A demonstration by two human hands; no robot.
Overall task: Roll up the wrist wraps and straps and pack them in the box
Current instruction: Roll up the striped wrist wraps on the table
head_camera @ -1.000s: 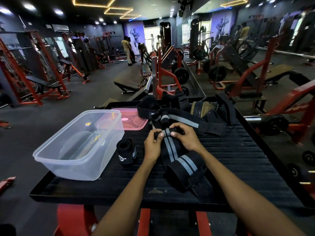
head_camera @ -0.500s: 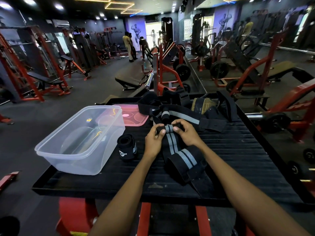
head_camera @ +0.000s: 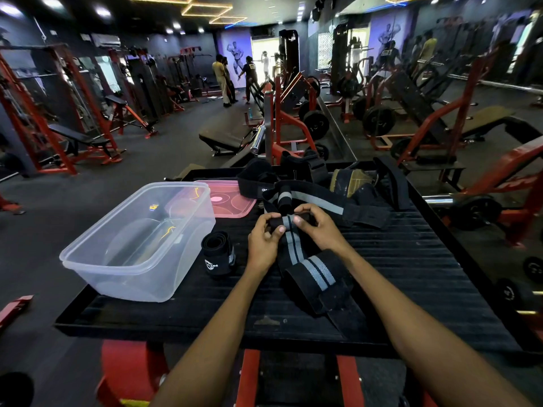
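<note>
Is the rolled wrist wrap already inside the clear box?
No, the rolled wrist wrap stands on the black table, just right of the clear box.

Gym hall, dark walls and dark grey floor [head_camera: 152,171]. Black ceiling with yellow-lit geometric light strips [head_camera: 205,10] and round spotlights. Red-framed weight machines [head_camera: 58,118] along left wall; red plate-loaded machines [head_camera: 296,113] at centre. Mirror wall [head_camera: 440,69] on right. Purple bodybuilder mural [head_camera: 236,54] at far end beside a bright doorway [head_camera: 264,54]. Several people standing [head_camera: 223,80] near it.
</note>
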